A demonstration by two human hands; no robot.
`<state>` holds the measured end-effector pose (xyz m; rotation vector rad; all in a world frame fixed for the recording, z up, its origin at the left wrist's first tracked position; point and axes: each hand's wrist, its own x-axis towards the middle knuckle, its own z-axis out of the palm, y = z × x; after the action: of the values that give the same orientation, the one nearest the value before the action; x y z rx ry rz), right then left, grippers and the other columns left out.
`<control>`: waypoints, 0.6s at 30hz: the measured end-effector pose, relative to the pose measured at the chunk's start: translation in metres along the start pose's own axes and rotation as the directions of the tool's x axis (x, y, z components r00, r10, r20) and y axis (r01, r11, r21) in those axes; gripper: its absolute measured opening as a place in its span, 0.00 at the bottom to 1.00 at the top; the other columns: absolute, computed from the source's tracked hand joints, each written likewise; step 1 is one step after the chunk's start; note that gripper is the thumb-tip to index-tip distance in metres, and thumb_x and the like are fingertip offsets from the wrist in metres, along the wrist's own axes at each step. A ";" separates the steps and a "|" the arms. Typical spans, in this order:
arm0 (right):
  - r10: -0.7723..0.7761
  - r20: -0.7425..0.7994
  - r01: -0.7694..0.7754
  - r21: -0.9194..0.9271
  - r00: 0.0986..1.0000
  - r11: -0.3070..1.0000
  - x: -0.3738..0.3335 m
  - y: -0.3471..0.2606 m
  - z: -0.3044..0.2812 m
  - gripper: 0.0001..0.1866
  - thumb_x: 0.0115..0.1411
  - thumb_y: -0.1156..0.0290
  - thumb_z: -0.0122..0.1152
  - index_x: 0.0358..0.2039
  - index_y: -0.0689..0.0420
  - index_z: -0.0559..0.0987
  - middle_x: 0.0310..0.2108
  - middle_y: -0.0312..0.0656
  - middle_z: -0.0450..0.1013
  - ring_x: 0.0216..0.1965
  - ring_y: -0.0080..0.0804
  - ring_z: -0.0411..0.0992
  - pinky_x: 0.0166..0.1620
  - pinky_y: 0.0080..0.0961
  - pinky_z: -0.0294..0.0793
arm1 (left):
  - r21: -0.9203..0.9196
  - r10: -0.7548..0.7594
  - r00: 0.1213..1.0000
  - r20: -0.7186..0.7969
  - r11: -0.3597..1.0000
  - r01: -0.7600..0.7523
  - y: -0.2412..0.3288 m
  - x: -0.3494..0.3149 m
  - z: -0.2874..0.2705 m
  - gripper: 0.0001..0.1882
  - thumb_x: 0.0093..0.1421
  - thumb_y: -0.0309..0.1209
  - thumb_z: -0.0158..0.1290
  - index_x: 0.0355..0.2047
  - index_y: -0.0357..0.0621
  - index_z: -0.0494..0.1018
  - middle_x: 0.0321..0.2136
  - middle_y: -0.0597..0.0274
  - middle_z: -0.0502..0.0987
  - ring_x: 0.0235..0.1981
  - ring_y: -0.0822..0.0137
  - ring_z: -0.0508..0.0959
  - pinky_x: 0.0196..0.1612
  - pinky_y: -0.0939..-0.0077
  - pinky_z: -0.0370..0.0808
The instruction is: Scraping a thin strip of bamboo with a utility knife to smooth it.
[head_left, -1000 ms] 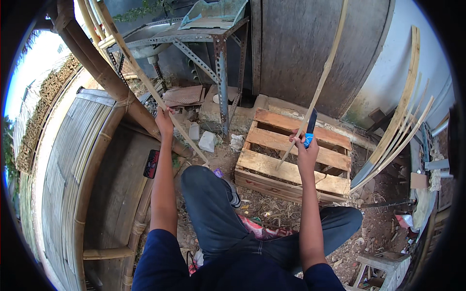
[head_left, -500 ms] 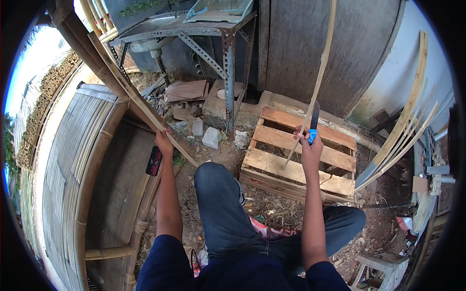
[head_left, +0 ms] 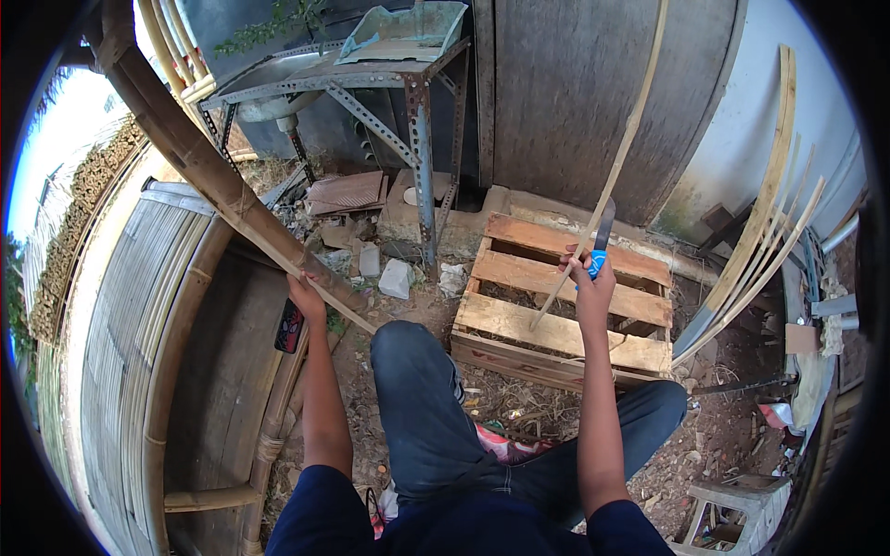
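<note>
My left hand [head_left: 307, 298] is closed around a long split-bamboo strip [head_left: 345, 310]. Its near end reaches close to my left knee, and the rest slants up and left along a thick bamboo post [head_left: 190, 139]. My right hand [head_left: 593, 285], also closed, grips the blue handle of a knife [head_left: 599, 262], blade pointing up. The same hand holds a thin, tall bamboo strip [head_left: 623, 153], whose lower end comes down at the slats of a wooden crate [head_left: 519, 310]. The strip's top runs out of view.
A bamboo bench [head_left: 209, 361] stands on my left with a phone [head_left: 289, 326] near its edge. Ahead are a rusty metal-framed table [head_left: 420, 157] and rubble with a white block [head_left: 397, 278]. Several bamboo strips [head_left: 756, 232] lean at the right, above a grey plastic stool [head_left: 751, 510].
The view has shifted slightly. The strip in my left hand has swung against the bamboo post. The tall strip in my right hand leans a little more to the right; both hands keep their hold.
</note>
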<state>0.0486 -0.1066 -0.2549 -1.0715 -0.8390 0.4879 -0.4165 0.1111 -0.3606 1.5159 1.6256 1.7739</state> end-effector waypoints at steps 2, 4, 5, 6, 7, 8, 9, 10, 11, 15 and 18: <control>0.013 -0.004 -0.013 0.019 1.000 1.000 0.000 -0.004 0.003 0.10 0.60 0.82 0.55 0.28 0.58 0.63 0.40 0.49 0.76 0.38 0.33 0.77 0.41 0.28 0.80 | 0.078 -0.013 0.999 -0.033 0.997 0.016 -0.013 0.004 -0.010 0.08 0.67 0.26 0.43 0.36 0.31 0.66 0.25 0.53 0.75 0.27 0.62 0.78 0.33 0.65 0.72; 0.025 -0.013 -0.025 0.027 1.000 0.999 0.000 -0.004 -0.001 0.10 0.60 0.82 0.55 0.28 0.58 0.63 0.40 0.50 0.76 0.38 0.33 0.77 0.41 0.28 0.81 | 0.096 -0.039 0.996 -0.081 0.994 0.047 -0.014 0.004 -0.009 0.08 0.68 0.26 0.43 0.35 0.32 0.66 0.24 0.54 0.74 0.27 0.63 0.77 0.31 0.66 0.71; 0.023 -0.012 -0.023 0.040 1.000 0.999 0.000 -0.003 -0.003 0.10 0.60 0.83 0.55 0.28 0.58 0.63 0.40 0.50 0.75 0.38 0.33 0.77 0.41 0.27 0.81 | -0.030 -0.076 0.994 -0.073 0.997 0.074 -0.015 0.004 -0.008 0.07 0.68 0.26 0.43 0.36 0.32 0.65 0.23 0.54 0.73 0.26 0.64 0.76 0.32 0.66 0.72; 0.023 -0.011 -0.022 0.052 1.000 0.998 -0.001 -0.002 -0.004 0.10 0.60 0.83 0.55 0.28 0.58 0.63 0.40 0.50 0.75 0.39 0.33 0.77 0.40 0.27 0.81 | -0.031 -0.077 0.995 -0.065 0.997 0.075 -0.013 0.005 -0.008 0.07 0.68 0.26 0.43 0.36 0.32 0.65 0.23 0.54 0.73 0.26 0.64 0.76 0.32 0.66 0.72; 0.024 -0.018 -0.023 0.047 1.000 0.999 0.000 -0.002 -0.005 0.10 0.60 0.83 0.55 0.28 0.58 0.63 0.40 0.50 0.75 0.39 0.33 0.77 0.40 0.27 0.81 | -0.024 -0.089 0.994 -0.061 0.996 0.088 -0.011 0.007 -0.008 0.07 0.68 0.26 0.43 0.37 0.31 0.65 0.24 0.54 0.74 0.27 0.63 0.77 0.32 0.66 0.72; 0.025 -0.017 -0.025 0.035 1.000 0.999 0.002 -0.002 -0.007 0.10 0.60 0.83 0.55 0.29 0.58 0.63 0.41 0.50 0.75 0.39 0.33 0.77 0.40 0.27 0.81 | -0.016 -0.102 0.993 -0.056 0.995 0.101 -0.009 0.009 -0.006 0.07 0.68 0.26 0.42 0.39 0.31 0.65 0.25 0.53 0.74 0.27 0.63 0.77 0.32 0.66 0.73; 0.030 -0.009 -0.030 0.033 1.000 0.999 0.002 -0.004 -0.005 0.10 0.60 0.83 0.55 0.29 0.58 0.63 0.41 0.50 0.75 0.39 0.33 0.77 0.40 0.28 0.81 | -0.008 -0.101 0.993 -0.058 0.995 0.101 -0.014 0.011 -0.012 0.07 0.68 0.26 0.42 0.39 0.31 0.65 0.25 0.53 0.74 0.27 0.63 0.77 0.32 0.66 0.73; 0.034 -0.005 -0.034 0.039 0.999 0.999 0.003 -0.003 -0.004 0.10 0.60 0.83 0.55 0.29 0.58 0.63 0.41 0.50 0.75 0.39 0.33 0.77 0.40 0.28 0.81 | 0.012 -0.110 0.993 -0.036 0.994 0.110 -0.021 0.015 -0.017 0.08 0.68 0.26 0.43 0.40 0.31 0.65 0.26 0.53 0.75 0.28 0.63 0.78 0.33 0.66 0.73; 0.035 -0.007 -0.035 0.038 0.999 0.999 0.003 -0.002 -0.003 0.10 0.60 0.83 0.55 0.29 0.58 0.63 0.41 0.51 0.75 0.39 0.33 0.77 0.40 0.27 0.81 | 0.032 -0.119 0.993 -0.014 0.992 0.120 -0.028 0.017 -0.021 0.08 0.68 0.26 0.43 0.42 0.31 0.65 0.27 0.52 0.76 0.29 0.64 0.78 0.34 0.66 0.73; 0.043 -0.005 -0.043 0.042 0.999 0.998 0.006 -0.001 -0.003 0.10 0.61 0.82 0.55 0.29 0.59 0.63 0.42 0.51 0.75 0.39 0.33 0.77 0.41 0.28 0.81 | 0.020 -0.090 0.996 -0.003 0.996 0.090 -0.032 0.012 -0.016 0.12 0.67 0.29 0.46 0.45 0.31 0.64 0.30 0.50 0.77 0.31 0.60 0.79 0.36 0.65 0.73; 0.051 -0.011 -0.051 0.028 0.999 0.998 0.005 -0.002 -0.006 0.10 0.60 0.82 0.55 0.29 0.59 0.63 0.41 0.50 0.75 0.39 0.33 0.77 0.41 0.28 0.81 | 0.071 -0.130 0.992 -0.002 0.989 0.130 -0.023 0.006 -0.010 0.17 0.66 0.32 0.49 0.47 0.30 0.63 0.34 0.47 0.77 0.35 0.57 0.79 0.39 0.65 0.73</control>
<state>0.0558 -0.1074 -0.2524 -1.0717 -0.7941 0.5344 -0.4368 0.1180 -0.3757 1.4063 1.7602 1.6619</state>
